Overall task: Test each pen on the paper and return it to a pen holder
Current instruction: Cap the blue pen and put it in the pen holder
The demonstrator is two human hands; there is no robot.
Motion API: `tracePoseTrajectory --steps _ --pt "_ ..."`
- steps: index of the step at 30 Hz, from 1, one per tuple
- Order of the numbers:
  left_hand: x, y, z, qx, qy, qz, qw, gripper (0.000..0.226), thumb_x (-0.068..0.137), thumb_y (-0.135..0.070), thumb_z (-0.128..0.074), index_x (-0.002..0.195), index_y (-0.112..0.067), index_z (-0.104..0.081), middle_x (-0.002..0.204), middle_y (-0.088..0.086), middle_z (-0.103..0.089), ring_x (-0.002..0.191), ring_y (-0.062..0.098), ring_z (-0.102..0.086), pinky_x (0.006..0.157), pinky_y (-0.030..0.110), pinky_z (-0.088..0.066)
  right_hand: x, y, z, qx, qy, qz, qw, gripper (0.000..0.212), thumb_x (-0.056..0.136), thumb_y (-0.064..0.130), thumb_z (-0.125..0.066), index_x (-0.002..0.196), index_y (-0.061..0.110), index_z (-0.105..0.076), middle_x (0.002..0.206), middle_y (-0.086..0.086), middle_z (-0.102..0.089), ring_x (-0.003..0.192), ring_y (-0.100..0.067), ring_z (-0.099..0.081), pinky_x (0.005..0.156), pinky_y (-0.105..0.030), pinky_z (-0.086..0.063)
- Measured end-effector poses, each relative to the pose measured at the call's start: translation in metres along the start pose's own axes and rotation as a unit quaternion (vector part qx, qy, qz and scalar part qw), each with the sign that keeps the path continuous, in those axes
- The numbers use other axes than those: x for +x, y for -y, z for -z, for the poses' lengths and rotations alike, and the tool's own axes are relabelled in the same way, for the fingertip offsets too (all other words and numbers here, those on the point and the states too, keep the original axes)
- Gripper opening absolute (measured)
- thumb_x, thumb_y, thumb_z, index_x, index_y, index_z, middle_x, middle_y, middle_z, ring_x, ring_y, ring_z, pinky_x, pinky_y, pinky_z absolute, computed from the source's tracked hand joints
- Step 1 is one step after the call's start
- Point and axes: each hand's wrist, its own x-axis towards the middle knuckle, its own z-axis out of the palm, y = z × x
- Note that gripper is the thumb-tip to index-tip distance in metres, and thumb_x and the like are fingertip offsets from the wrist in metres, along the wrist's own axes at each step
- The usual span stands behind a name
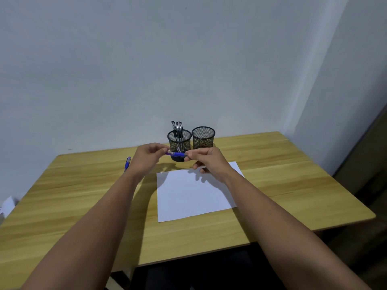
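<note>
A blue pen (177,154) lies level in the air between my two hands, just in front of the left pen holder. My left hand (149,156) pinches its left end and my right hand (206,161) pinches its right end. A white sheet of paper (194,195) lies on the wooden table (83,206) below my right hand. Two black mesh pen holders stand at the back: the left holder (179,141) has three black pens (177,128) in it, and the right holder (203,137) looks empty. Another blue pen (127,163) lies on the table left of my left hand.
A grey wall rises directly behind the holders. The table's right edge and front edge drop to a dark floor. A white object (7,207) sits at the far left beside the table.
</note>
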Motion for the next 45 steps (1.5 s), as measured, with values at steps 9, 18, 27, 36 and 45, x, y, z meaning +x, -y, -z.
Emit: tracePoseTrajectory --steps 9,18,27,36,45 --pt "0.004 -0.017 -0.034 -0.046 -0.065 0.019 0.997 0.019 0.098 -0.021 -0.067 0.109 -0.011 -0.077 0.1 0.005 -0.078 0.089 0.009 -0.075 0.078 0.028 -0.055 -0.002 -0.008 -0.017 -0.05 -0.073 0.077 0.993 0.019 0.098 0.0 -0.074 0.111 -0.013 -0.076 0.071 -0.009 -0.066 0.043 0.005 -0.053 0.05 -0.007 -0.04" --pt "0.015 -0.032 -0.045 0.03 -0.049 -0.027 0.998 0.017 0.098 -0.023 -0.065 0.107 -0.015 -0.077 0.093 0.001 -0.078 0.078 0.003 -0.07 0.076 0.025 -0.053 0.004 -0.002 -0.004 -0.094 -0.081 0.08 0.989 0.017 0.098 0.0 -0.073 0.107 -0.015 -0.075 0.062 0.001 -0.068 0.044 0.006 -0.055 0.05 -0.007 -0.039" --pt "0.071 -0.058 -0.06 0.242 -0.025 -0.144 0.959 0.055 0.09 -0.049 -0.06 0.141 -0.029 -0.056 0.127 -0.003 -0.068 0.119 0.019 -0.061 0.104 0.047 -0.048 0.051 0.074 0.063 -0.192 -0.212 0.166 0.944 0.009 0.092 0.025 -0.083 0.085 0.022 -0.08 0.06 0.013 -0.063 0.057 -0.01 -0.059 0.06 -0.021 -0.048" --pt "0.109 -0.043 -0.1 0.605 0.056 -0.143 0.781 0.088 0.06 -0.094 -0.051 0.111 -0.024 -0.062 0.121 0.0 -0.068 0.135 0.029 -0.041 0.098 0.05 -0.028 0.099 0.081 0.077 -0.275 -0.215 0.14 0.927 0.015 0.092 0.026 -0.077 0.085 0.013 -0.08 0.074 0.004 -0.08 0.076 -0.011 -0.075 0.08 -0.03 -0.059" --pt "0.12 -0.034 -0.116 0.616 0.027 -0.168 0.769 0.082 0.055 -0.1 -0.036 0.082 -0.028 -0.067 0.075 -0.009 -0.062 0.108 0.021 -0.053 0.095 0.05 -0.028 0.117 0.047 0.066 -0.367 -0.184 0.039 0.911 0.023 0.085 0.026 -0.079 0.065 0.022 -0.068 0.081 0.001 -0.077 0.082 -0.022 -0.073 0.075 -0.036 -0.059"
